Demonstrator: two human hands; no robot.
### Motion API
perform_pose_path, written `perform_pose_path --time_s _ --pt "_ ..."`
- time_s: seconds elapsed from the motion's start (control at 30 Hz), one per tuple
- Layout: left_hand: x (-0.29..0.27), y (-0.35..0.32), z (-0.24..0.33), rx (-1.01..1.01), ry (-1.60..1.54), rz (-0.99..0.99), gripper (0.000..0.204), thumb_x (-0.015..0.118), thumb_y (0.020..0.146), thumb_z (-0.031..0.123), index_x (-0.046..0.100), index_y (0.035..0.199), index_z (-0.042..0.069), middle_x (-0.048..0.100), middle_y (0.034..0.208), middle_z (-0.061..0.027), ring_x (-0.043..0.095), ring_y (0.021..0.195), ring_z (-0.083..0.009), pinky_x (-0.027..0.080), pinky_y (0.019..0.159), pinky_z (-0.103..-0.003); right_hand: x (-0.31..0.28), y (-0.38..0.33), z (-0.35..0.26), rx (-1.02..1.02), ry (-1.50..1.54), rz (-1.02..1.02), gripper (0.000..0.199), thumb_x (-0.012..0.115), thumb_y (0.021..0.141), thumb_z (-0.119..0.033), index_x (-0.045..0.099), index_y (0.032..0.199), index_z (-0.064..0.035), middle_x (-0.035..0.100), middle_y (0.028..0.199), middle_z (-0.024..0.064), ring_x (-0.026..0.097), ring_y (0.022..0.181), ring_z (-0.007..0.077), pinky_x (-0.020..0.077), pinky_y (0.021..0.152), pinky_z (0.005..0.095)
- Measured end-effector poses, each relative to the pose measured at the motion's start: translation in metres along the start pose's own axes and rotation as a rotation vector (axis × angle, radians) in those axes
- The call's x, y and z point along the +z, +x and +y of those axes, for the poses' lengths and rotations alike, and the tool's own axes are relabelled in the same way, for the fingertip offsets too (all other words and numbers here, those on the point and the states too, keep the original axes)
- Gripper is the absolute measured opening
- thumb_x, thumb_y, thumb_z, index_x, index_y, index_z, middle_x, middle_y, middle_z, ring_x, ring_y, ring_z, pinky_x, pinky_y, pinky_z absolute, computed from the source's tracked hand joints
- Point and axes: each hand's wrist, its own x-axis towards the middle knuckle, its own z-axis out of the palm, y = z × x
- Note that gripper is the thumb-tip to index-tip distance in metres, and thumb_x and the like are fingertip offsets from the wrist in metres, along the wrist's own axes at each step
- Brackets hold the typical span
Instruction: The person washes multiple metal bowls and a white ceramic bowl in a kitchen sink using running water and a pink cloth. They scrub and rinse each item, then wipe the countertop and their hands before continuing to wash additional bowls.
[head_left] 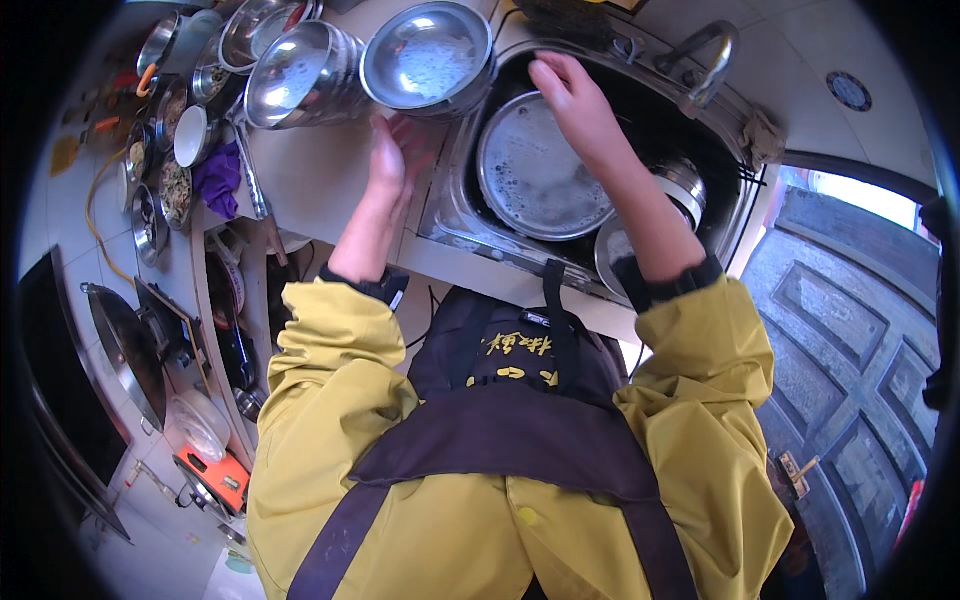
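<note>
Head view, kitchen counter and sink. Sink [737, 215]: steel, dark inside, holding a large round steel pan [535, 170], flat and filmed with soapy water, plus a smaller steel pot [686, 188] and a round lid [612, 250] at its right and near side. Right hand [572, 95]: over the pan's far rim, fingers curled and close together; whether it grips anything cannot be told. Left hand [392, 158]: fingers spread, palm at the near underside of a steel basin [428, 58] that sits on the counter edge just left of the sink, wet and empty inside. Second steel basin [300, 75]: tilted, further left, empty. Far left: small bowls [176, 190] of chopped food, a purple cloth [218, 178]. Near left: a wok [125, 345] on a burner. Faucet [708, 62]: far right of the sink.
</note>
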Motion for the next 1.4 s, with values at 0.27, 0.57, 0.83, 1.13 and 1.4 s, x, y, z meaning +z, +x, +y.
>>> perform_pose_path --time_s 0.27,0.57,0.83,1.13,1.4 --pt "0.000 0.067 0.018 -0.032 -0.246 -0.544 0.078 0.023 0.081 0.072 0.026 0.136 0.017 0.031 0.137 -0.0130 0.032 0.125 -0.0318 0.031 0.097 -0.054 0.039 0.071 -0.008 0.299 0.149 -0.353 0.046 0.052 0.072 -0.011 0.042 0.117 -0.0088 0.045 0.085 0.0035 0.047 0.083 0.0172 0.0447 0.080 0.0518" --pt "0.040 0.013 -0.012 -0.131 -0.002 -0.490 0.067 0.027 0.088 0.061 0.015 0.135 0.015 0.037 0.130 -0.0145 0.050 0.109 -0.0315 0.048 0.076 -0.051 -0.024 0.011 0.068 0.494 0.473 -0.243 0.051 0.054 0.069 0.006 0.045 0.119 -0.0023 0.054 0.103 0.0074 0.055 0.091 0.0195 0.0458 0.080 0.0333" --pt "0.072 -0.005 -0.047 -0.063 0.381 -0.368 0.070 0.047 0.085 0.052 0.015 0.136 0.016 0.027 0.134 -0.0164 0.034 0.120 -0.0334 0.046 0.078 -0.051 -0.055 -0.016 0.133 0.503 0.387 -0.171 0.038 0.062 0.070 0.006 0.056 0.107 0.0001 0.060 0.098 0.0091 0.057 0.088 0.0189 0.0462 0.078 0.0310" --pt "0.088 0.006 -0.087 0.382 0.877 -0.351 0.089 0.063 0.077 0.040 0.012 0.137 0.000 0.017 0.137 -0.0261 0.026 0.126 -0.0383 0.023 0.106 -0.039 -0.058 0.004 0.179 0.104 -0.664 -0.055 0.037 0.062 0.072 -0.008 0.056 0.109 -0.0030 0.060 0.100 0.0227 0.058 0.095 0.0334 0.0457 0.082 0.0355" --pt "0.098 0.003 -0.080 0.432 1.041 -0.271 0.082 0.063 0.079 0.037 0.020 0.133 -0.007 0.025 0.135 -0.0305 0.028 0.126 -0.0390 0.023 0.105 -0.039 -0.057 0.004 0.163 0.317 -0.923 -0.013 0.023 0.049 0.083 -0.014 0.054 0.102 -0.0036 0.060 0.094 0.0238 0.058 0.089 0.0398 0.0458 0.080 0.0456"
